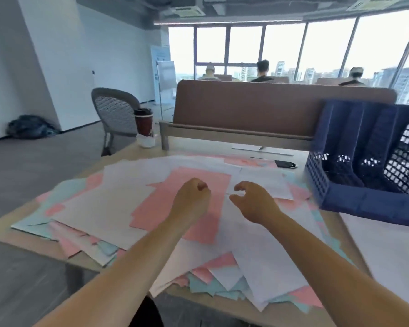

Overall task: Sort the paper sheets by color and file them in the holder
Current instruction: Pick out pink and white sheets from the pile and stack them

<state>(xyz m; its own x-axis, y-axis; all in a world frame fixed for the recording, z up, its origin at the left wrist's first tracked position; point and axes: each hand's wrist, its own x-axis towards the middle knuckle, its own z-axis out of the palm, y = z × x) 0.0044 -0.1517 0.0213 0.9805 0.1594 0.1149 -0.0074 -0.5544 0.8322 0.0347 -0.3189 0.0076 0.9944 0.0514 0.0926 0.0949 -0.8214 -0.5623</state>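
Note:
A loose heap of pink, white and light blue paper sheets (99, 208) covers the desk. A pink sheet (161, 199) lies on top in the middle. My left hand (191, 199) hovers over that pink sheet with its fingers curled into a fist, holding nothing. My right hand (253, 204) hangs just to its right above a white sheet (267, 182), fingers loosely curled, thumb apart, holding nothing. The dark blue mesh file holder (354, 199) with several slots stands at the right of the desk; its slots look bare.
A brown divider panel (269, 102) runs along the desk's far edge. A dark red cup (144, 123) stands at the far left corner, with a grey chair (113, 112) behind it. A black object (285, 164) and a pen (261, 148) lie near the divider. People sit beyond the panel.

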